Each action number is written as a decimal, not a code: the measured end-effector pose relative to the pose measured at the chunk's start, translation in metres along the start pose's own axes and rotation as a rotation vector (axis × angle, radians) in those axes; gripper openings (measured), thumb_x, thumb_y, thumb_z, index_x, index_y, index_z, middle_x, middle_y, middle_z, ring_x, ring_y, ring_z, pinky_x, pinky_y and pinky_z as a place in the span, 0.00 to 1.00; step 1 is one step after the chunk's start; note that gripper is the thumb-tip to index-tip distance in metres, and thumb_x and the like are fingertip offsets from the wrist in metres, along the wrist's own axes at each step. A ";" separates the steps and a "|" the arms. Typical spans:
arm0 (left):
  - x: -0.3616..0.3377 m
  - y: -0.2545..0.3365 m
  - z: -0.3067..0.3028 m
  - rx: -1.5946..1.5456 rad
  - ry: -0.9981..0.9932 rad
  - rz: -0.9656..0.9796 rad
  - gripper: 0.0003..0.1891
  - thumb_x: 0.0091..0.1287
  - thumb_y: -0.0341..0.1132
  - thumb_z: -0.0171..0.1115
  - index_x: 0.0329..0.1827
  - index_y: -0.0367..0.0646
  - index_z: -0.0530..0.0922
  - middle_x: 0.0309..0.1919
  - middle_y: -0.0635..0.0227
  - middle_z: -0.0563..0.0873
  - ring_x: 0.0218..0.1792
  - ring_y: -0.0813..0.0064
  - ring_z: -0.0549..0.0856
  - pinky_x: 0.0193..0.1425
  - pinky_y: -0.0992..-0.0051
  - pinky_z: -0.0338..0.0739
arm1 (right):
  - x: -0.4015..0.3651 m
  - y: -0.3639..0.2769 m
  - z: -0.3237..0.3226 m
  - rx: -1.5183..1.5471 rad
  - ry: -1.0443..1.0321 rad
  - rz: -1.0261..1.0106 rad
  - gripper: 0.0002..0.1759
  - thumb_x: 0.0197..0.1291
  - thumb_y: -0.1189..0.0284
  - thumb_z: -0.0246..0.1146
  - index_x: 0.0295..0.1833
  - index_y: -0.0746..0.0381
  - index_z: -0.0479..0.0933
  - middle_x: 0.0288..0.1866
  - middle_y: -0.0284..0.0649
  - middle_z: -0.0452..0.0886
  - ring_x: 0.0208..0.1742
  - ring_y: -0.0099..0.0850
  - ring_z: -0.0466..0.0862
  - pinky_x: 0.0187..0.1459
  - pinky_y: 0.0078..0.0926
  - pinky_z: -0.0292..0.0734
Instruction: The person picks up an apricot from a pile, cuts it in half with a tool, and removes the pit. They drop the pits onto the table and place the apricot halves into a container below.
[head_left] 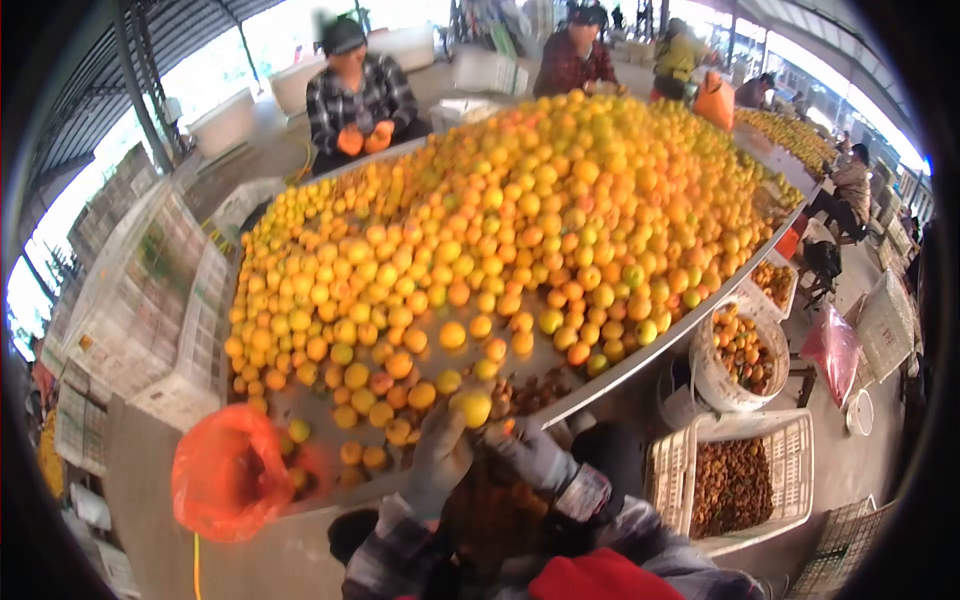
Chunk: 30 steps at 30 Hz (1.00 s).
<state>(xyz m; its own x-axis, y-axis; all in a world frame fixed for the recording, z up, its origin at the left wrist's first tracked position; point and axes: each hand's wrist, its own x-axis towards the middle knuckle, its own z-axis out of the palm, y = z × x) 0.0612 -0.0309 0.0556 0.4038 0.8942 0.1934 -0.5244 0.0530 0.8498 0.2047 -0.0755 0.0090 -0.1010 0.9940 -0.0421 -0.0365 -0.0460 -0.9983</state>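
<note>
- Yellow-orange round fruit (472,408) — held up just above the near edge of the table, low in the centre of the view, and gripped from below by the left hand.
- Left hand (440,455), in a grey glove — fingers closed about the underside and side of the fruit.
- Right hand (532,455), also grey-gloved — just beside the fruit at its lower right. The fingers are curled, but whether they grip anything cannot be told.
- Long sloping metal table (545,365) — bears a large heap of orange and yellow fruits (520,220).
- Translucent orange plastic bag (230,472) — at the near left corner of the table.
- White slatted plastic crate (790,430) — right of the hands, below the table edge, filled with brown scraps.
- White bucket (710,385) — just beyond the crate, holding fruits.
- Person in a plaid shirt (360,95) — at the far side of the table, orange gloves held together.
</note>
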 end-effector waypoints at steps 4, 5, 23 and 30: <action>0.000 -0.003 -0.006 0.119 0.027 0.081 0.15 0.67 0.34 0.55 0.51 0.32 0.75 0.49 0.62 0.80 0.48 0.74 0.80 0.55 0.74 0.73 | 0.007 0.005 -0.005 0.284 -0.126 -0.014 0.13 0.68 0.65 0.56 0.37 0.63 0.77 0.28 0.27 0.75 0.31 0.16 0.71 0.31 0.19 0.70; -0.002 -0.005 -0.014 0.340 0.013 0.165 0.14 0.65 0.33 0.57 0.49 0.32 0.77 0.46 0.63 0.81 0.45 0.75 0.81 0.53 0.74 0.74 | -0.002 -0.023 0.001 0.064 -0.073 -0.071 0.13 0.68 0.65 0.57 0.35 0.63 0.77 0.26 0.26 0.74 0.29 0.15 0.70 0.29 0.18 0.68; -0.007 -0.005 0.001 -0.045 0.095 0.005 0.17 0.68 0.35 0.55 0.54 0.33 0.72 0.44 0.61 0.82 0.41 0.78 0.81 0.34 0.82 0.78 | 0.005 -0.021 0.001 0.305 -0.301 0.090 0.23 0.67 0.53 0.56 0.27 0.60 0.75 0.17 0.26 0.71 0.18 0.15 0.66 0.19 0.15 0.58; 0.003 0.000 -0.033 0.397 -0.151 0.225 0.13 0.61 0.35 0.56 0.38 0.31 0.78 0.35 0.59 0.83 0.35 0.73 0.81 0.38 0.77 0.76 | 0.002 -0.024 -0.011 0.086 -0.406 0.193 0.31 0.63 0.43 0.55 0.21 0.59 0.74 0.11 0.27 0.66 0.12 0.16 0.65 0.15 0.15 0.58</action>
<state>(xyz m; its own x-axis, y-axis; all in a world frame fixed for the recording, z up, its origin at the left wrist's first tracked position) 0.0382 -0.0136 0.0400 0.4327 0.7877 0.4384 -0.2963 -0.3351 0.8944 0.2159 -0.0717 0.0328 -0.4951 0.8477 -0.1906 -0.0595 -0.2520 -0.9659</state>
